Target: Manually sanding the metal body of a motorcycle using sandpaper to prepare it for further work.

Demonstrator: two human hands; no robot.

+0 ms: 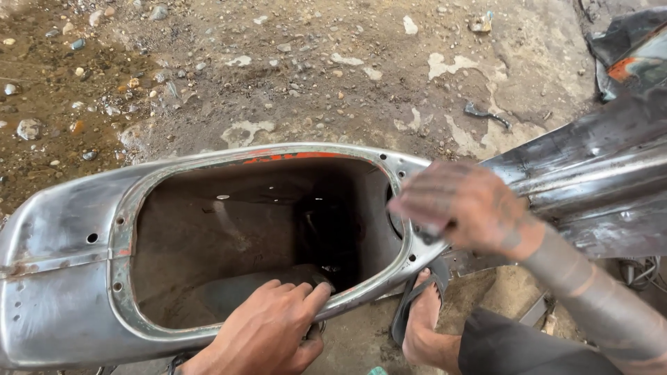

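While gripping the near rim of the bare metal scooter body shell point(69, 278), left hand point(267, 333) curled over the lip of the big opening point(257, 236), fingers hooked inside, thumb outside below the edge. Right hand point(465, 208) pressed on the far-right end of the same rim, fingers bent and blurred, closed on something small and dark that cannot be made out. Shell lying on dirt, long axis running left to right across the view, rounded tail to the left, narrower end rising to the right into a flat, scuffed steel panel point(597, 173). Opening facing up, egg-shaped, wider at left, ringed by a flange with small holes and traces of orange paint point(292, 158) along the far edge. Dark and rusty inside, with a curved hump low at the near wall. Below the right hand, a bare foot in a dark flip-flop point(417, 312) on the ground, just beside the shell's underside, and a dark shorts leg point(514, 347) at the bottom edge. Around it all, hard-packed ground point(333, 83) with pebbles, pale patches and a wet gravelly stretch at upper left. Small dark metal scrap point(483, 112) lying well beyond the shell. Crumpled dark sheet with an orange-red patch point(629, 55) in the upper right corner. No package, label or sign to be made out.
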